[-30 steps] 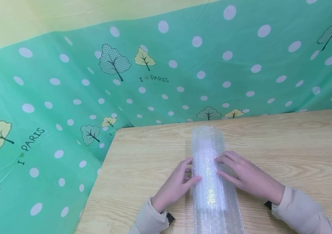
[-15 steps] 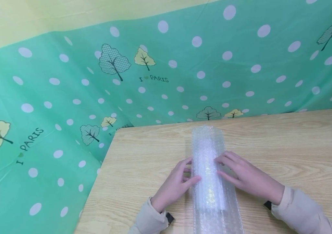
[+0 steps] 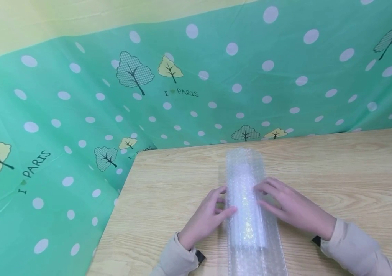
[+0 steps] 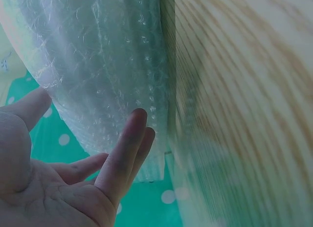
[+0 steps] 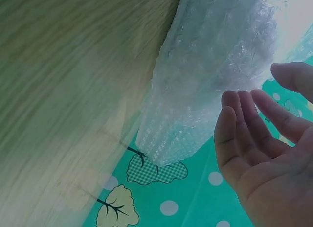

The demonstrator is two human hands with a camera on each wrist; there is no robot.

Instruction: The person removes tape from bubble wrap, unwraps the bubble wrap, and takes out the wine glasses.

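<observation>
Bubble-wrap bundle [image 3: 247, 230] on table [image 3: 168, 172], between left hand [image 3: 205, 218] and right hand [image 3: 289, 203]; cloth [image 3: 213, 88] behind and left of table.

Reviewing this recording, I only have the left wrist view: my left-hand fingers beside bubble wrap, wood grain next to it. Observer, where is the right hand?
Observer: The head view shows the right hand at the other side of the wrap, across from the left hand.
Operator: Thanks. Which way does the wrap lie?
Observer: In the head view, it runs from the picture's bottom edge up close to the far edge of the table.
</observation>
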